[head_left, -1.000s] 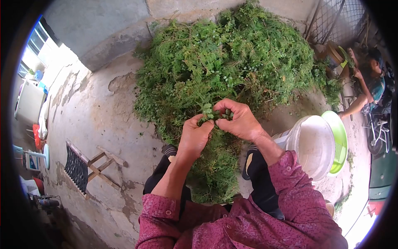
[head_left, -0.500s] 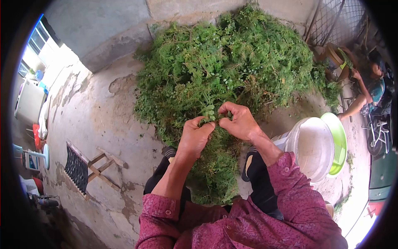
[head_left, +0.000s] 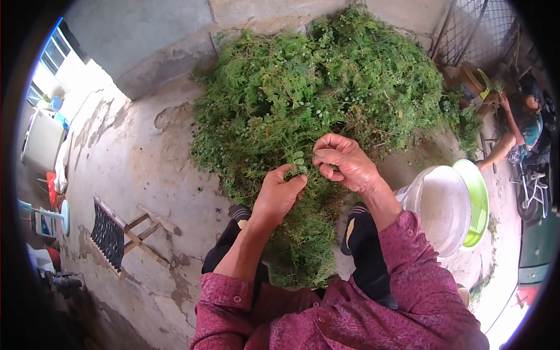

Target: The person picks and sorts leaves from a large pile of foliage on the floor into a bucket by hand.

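Note:
A large heap of green cypress-like branches (head_left: 315,87) with small pale cones lies before me, and more cuttings (head_left: 303,245) cover the ground between my feet. My left hand (head_left: 275,195) is closed, thumb against forefinger, on a small green sprig (head_left: 298,160) whose leafy tip sticks up past the fingers. Just to its right, my right hand (head_left: 345,162) is a little apart from the sprig, fingers curled and thumb pressed to the forefinger. Whatever lies in that pinch, if anything, is too small to make out.
A white bucket (head_left: 438,204) and a green basin (head_left: 475,201) stand to my right. On the left is a folding stool (head_left: 125,236) with a black woven seat. Another person (head_left: 522,122) sits at the far right, handling branches near a bicycle (head_left: 529,186).
My right hand has drawn away from the left, up and to the right, with its fingers curled. The left hand stays nearly in place on the sprig. The other person's arm has shifted slightly.

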`<state>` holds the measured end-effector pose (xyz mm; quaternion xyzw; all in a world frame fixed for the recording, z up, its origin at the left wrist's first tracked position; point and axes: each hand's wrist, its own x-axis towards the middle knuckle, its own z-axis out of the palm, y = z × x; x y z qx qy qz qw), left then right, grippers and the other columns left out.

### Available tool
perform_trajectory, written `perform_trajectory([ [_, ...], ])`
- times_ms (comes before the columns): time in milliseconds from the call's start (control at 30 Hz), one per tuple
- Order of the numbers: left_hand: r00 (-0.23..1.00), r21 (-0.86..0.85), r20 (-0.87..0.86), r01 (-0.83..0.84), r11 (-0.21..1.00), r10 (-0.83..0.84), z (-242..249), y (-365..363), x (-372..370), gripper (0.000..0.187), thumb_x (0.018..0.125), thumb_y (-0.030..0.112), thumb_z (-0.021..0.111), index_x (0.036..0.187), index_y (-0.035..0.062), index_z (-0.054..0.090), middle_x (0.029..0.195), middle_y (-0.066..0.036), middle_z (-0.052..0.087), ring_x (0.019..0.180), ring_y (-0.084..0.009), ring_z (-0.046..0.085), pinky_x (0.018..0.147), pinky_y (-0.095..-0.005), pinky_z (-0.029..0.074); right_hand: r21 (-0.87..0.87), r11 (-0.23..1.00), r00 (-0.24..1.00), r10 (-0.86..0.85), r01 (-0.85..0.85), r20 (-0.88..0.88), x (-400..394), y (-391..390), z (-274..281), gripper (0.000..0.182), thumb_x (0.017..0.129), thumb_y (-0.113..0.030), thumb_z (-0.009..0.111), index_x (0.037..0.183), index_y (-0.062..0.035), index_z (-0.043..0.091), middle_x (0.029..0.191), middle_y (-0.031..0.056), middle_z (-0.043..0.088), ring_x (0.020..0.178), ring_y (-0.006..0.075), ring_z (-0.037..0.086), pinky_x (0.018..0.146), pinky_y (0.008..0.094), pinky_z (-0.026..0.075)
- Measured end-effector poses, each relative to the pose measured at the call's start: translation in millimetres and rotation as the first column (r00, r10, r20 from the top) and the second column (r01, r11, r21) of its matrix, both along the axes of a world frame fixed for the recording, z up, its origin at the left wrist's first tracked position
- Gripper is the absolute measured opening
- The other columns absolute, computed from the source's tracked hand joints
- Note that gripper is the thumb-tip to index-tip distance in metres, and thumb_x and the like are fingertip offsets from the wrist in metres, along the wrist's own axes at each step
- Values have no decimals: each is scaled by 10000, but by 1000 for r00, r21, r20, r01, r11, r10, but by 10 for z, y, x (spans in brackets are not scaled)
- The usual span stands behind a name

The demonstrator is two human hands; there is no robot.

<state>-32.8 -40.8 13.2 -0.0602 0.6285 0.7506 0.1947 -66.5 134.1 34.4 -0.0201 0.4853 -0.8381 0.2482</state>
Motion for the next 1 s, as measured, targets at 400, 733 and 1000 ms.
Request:
perform_trajectory([
  [400, 963, 116, 59, -269, 956, 264, 61, 9, -54, 273, 830, 210, 615, 1012, 17, 549, 697, 25, 539, 533, -42, 454, 466, -198, 353, 49, 997, 996, 52, -56, 75, 50, 28, 43, 444, 864, -458, 510, 951, -24, 535, 778, 66, 531, 534, 80, 465, 384, 164, 292],
  [733, 988, 230, 87, -148, 962, 131, 4, 9, -35, 201, 788, 150, 639, 929, 16, 589, 775, -52, 608, 623, -108, 560, 532, -259, 461, 313, 942, 990, 137, -123, -23, 93, -85, 8, 603, 835, -585, 441, 964, 1, 509, 795, 59, 508, 549, 72, 472, 395, 164, 306],
  [1000, 974, 168, 75, -223, 960, 213, 36, 14, -33, 100, 764, 52, 602, 855, 13, 612, 713, 0, 589, 591, -63, 508, 513, -226, 400, 254, 955, 988, 135, -150, 78, 47, -65, 6, 149, 789, -71, 603, 911, -26, 531, 732, 31, 550, 488, 54, 473, 378, 158, 292],
])
